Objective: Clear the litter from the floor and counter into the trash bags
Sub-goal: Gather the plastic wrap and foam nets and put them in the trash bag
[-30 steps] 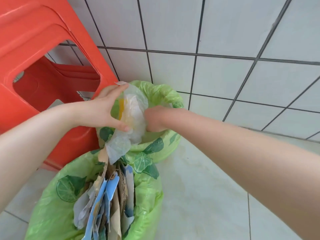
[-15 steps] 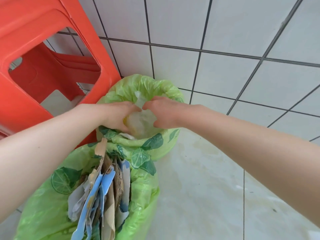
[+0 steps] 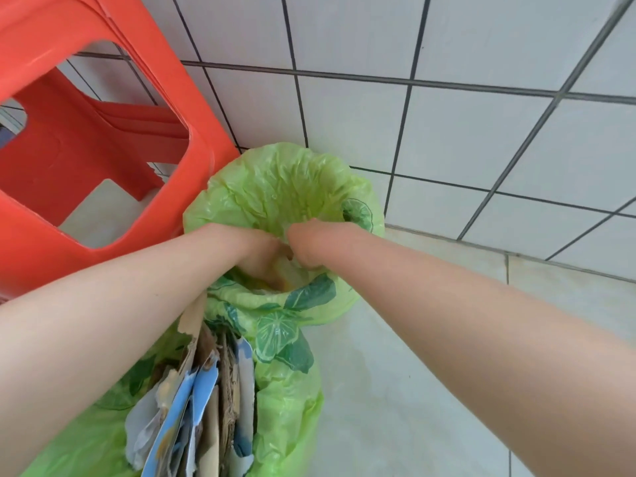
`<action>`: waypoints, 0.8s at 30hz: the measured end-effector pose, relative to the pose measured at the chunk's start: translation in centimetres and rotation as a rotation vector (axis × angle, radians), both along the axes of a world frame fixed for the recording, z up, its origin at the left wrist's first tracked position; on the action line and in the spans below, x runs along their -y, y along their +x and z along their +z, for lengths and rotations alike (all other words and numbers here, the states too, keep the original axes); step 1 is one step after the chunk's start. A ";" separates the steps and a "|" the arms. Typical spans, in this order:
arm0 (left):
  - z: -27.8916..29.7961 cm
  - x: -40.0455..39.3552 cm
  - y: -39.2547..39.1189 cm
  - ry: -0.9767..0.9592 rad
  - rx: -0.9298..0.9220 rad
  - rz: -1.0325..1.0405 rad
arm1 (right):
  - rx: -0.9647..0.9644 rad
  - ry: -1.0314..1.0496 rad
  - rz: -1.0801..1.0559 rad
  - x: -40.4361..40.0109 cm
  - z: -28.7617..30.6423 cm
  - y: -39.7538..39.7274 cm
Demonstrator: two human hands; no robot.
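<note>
A green trash bag (image 3: 282,180) with a lime-slice print stands open against the tiled wall. Both my hands reach down into its mouth. My left hand (image 3: 256,251) and my right hand (image 3: 311,244) are side by side, fingers curled down onto a crumpled clear plastic wrapper (image 3: 287,266) with a yellow patch. Only a sliver of the wrapper shows between them. A second green trash bag (image 3: 289,401) lies nearer to me, stuffed with torn cardboard and blue-white paper (image 3: 206,407).
A stack of red plastic stools (image 3: 103,139) stands to the left, touching the far bag. White wall tiles with dark grout rise behind. Pale floor tiles (image 3: 413,390) stretch to the right of the bags.
The wrapper went from held above the bag's rim down into the bag. Both hands followed it down and closed together over it. The view shifted slightly downward.
</note>
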State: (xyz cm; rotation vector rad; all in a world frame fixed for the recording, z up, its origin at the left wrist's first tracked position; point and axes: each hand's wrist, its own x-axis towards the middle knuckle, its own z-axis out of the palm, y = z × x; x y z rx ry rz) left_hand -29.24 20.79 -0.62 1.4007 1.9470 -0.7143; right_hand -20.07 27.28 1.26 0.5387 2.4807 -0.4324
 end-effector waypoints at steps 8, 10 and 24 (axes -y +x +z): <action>-0.5 -0.3 0.7 0.017 0.027 0.050 | 0.019 -0.021 0.052 -0.2 -0.2 -0.1; -0.3 -0.1 0.3 0.043 0.065 0.090 | -0.052 -0.009 0.074 -0.6 0.4 0.0; 11.3 4.0 1.7 0.324 0.150 0.308 | -0.306 -0.187 0.018 -2.9 9.1 7.1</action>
